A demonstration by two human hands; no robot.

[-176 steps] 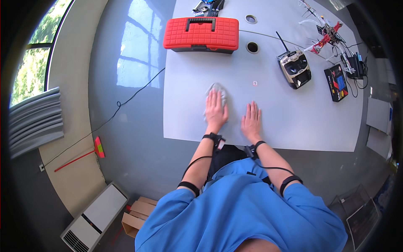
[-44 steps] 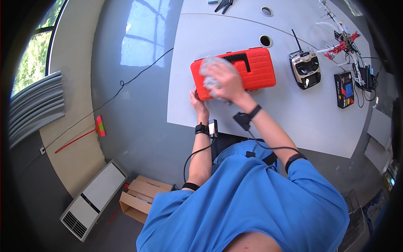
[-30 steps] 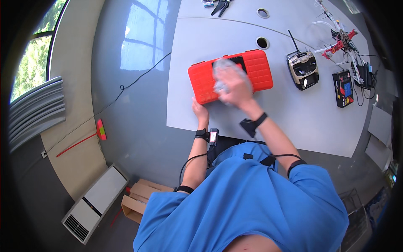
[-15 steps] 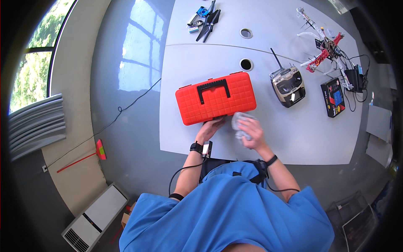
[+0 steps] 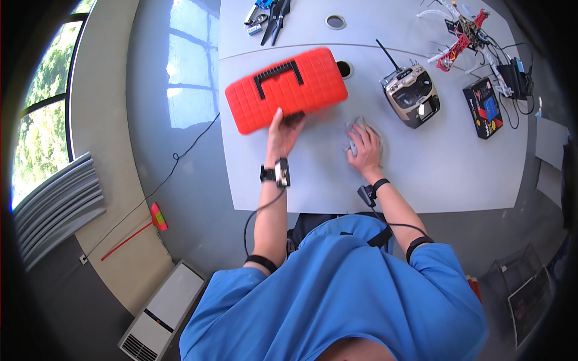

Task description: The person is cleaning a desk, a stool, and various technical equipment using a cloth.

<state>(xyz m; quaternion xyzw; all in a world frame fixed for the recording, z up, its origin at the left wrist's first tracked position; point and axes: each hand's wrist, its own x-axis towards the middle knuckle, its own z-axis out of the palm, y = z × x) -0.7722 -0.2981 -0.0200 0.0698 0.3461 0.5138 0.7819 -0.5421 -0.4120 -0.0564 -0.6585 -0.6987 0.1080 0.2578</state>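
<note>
A red plastic toolbox (image 5: 289, 99) with a black top handle sits slantwise in front of me, its right end farther away. At its near side is my left hand (image 5: 284, 131), thumb up against the box and the other fingers partly hidden under its edge. To the right, my right hand (image 5: 365, 149) is closed over a crumpled grey cloth (image 5: 376, 135) and presses it on the white table (image 5: 319, 180). Both wrists wear black bands with small cabled devices.
A radio transmitter (image 5: 412, 96) with a raised antenna stands right of the cloth. Beyond it are a black box (image 5: 483, 108) and a red-and-white drone frame (image 5: 460, 45) with loose wires. Propellers (image 5: 275, 23) lie at the far left. A round cable hole (image 5: 344, 69) is beside the toolbox.
My left hand has moved the toolbox away and to the left, tilting it. My right hand has brought the cloth down from beside the box onto the tabletop. The view has shifted.
</note>
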